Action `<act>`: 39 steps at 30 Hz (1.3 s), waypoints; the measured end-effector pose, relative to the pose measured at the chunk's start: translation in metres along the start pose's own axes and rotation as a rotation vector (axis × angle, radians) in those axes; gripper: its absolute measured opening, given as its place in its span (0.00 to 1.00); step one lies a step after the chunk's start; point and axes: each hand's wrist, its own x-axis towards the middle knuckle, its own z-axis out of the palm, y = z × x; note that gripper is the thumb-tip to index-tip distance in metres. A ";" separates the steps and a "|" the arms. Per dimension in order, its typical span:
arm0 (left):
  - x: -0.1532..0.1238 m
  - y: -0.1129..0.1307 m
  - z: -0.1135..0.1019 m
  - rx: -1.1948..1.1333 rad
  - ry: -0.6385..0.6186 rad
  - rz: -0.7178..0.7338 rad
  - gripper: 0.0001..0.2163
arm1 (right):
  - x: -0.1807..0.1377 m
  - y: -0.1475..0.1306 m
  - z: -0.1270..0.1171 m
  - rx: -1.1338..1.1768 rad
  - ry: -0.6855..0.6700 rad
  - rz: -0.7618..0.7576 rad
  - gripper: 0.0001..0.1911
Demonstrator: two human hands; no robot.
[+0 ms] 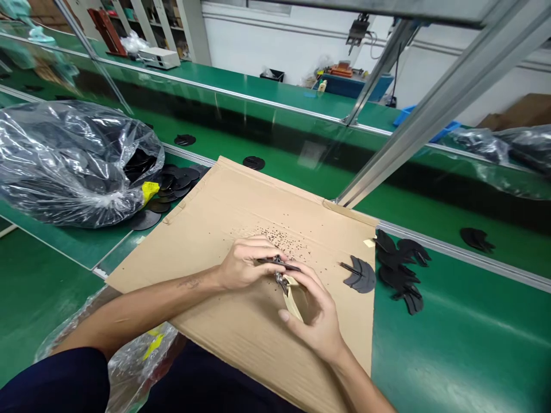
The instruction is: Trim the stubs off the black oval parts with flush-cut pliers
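Note:
Over the cardboard sheet, my left hand pinches a thin black plastic part seen nearly edge-on. My right hand is wrapped round side cutters with pale yellow handles. The cutters' metal jaws meet the black part near its middle; whether they bite into it cannot be made out. Small dark scraps lie scattered on the cardboard just beyond my hands. To the right, a dark curved plastic piece with a thin stem rests near the cardboard's edge.
Several black pieces lie right of the cardboard on the green table. At left, a clear plastic bag of black parts stands beside a pile of black discs. A slanted metal post rises behind the cardboard. More parts sit on the green strip beyond.

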 end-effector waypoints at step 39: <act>0.012 -0.017 -0.018 -0.853 -0.095 -0.918 0.26 | 0.008 0.004 -0.011 -0.351 0.139 -0.111 0.22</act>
